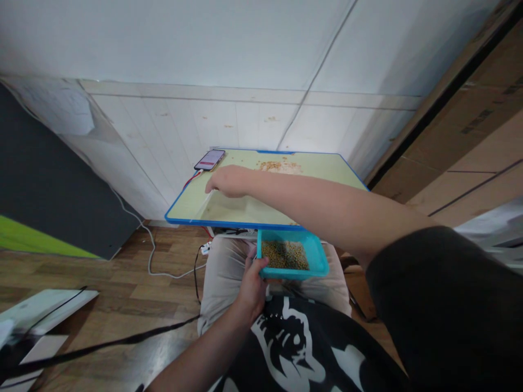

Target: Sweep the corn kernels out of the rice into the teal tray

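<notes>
In the head view, my left hand grips the near left side of a turquoise plastic tub, thumb over the rim. Inside the tub lie yellowish-green, bean-like grains, with paler bits at the right. The tub sits over my lap, just under the table's front edge. My right hand reaches across the small table to its left side. Its closed fingers pinch a thin, clear plastic piece, slanting down toward the front left edge. A pile of orange-tan bits lies on the tabletop behind my forearm.
A phone with a cable plugged in lies at the table's back left corner. The white wall stands right behind the table. Cardboard rises on the right. Cables run across the wooden floor at the left.
</notes>
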`<state>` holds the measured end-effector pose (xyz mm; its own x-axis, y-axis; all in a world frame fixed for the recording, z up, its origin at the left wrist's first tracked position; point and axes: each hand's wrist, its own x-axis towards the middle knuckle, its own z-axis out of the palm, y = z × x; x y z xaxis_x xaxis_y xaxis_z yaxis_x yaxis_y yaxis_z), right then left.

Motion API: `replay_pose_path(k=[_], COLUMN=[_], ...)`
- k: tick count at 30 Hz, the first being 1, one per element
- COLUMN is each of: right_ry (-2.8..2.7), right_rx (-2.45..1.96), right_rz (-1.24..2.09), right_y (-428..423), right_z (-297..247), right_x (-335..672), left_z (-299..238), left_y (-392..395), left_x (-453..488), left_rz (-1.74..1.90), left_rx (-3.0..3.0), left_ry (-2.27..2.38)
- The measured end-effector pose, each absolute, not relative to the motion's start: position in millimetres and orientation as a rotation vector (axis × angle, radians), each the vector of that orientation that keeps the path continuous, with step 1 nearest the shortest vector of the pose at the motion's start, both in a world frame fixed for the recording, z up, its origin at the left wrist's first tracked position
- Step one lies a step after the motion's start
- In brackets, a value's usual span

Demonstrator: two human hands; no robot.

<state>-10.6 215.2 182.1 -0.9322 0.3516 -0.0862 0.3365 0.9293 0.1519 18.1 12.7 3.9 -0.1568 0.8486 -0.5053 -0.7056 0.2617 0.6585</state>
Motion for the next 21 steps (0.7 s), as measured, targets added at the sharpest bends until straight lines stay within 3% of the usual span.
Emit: replay_pose_path(k=[21], right_ry=[2.637], right_rx=[0.781], right_rz=[0.228], right_y=[209.4], right_z=[204.9], right_x=[77.7], left_z=[9.8], left_y=[11.7], left_x=[20.6], left_rz=[1.335], left_rx=[0.226], left_ry=[1.060])
